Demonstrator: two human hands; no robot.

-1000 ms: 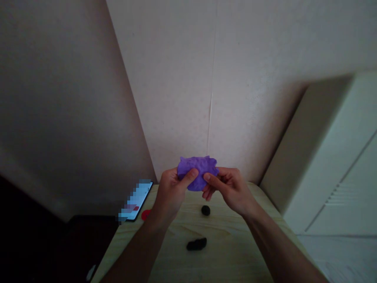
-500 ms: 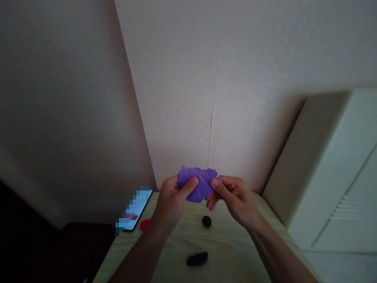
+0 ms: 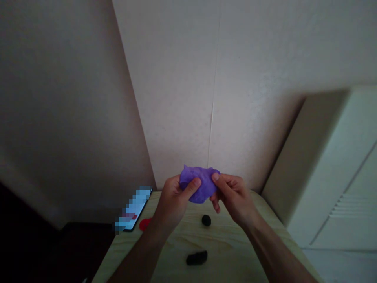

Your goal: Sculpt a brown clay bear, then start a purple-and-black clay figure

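Observation:
A flattened, uneven sheet of purple modelling clay (image 3: 203,188) is held up above the table between both hands. My left hand (image 3: 176,198) grips its left side, with the thumb pressed on the near face and the fingers hidden behind. At the right edge, my right hand (image 3: 234,194) pinches the clay between thumb and fingers, while its lower fingers hang below. On the table under the hands sits a small round black lump (image 3: 206,220). Closer to me lies a longer black lump (image 3: 196,258).
A wooden table (image 3: 226,247) stands against the wall. At its left edge lies a phone or tablet (image 3: 137,210) with a lit screen, partly pixelated. A red piece (image 3: 144,224) is partly covered by my left forearm. A pale cabinet (image 3: 335,177) rises on the right.
My right thumb has shifted up along the clay's right edge, and the clay's outline there has changed. The left hand with the clay has moved slightly right.

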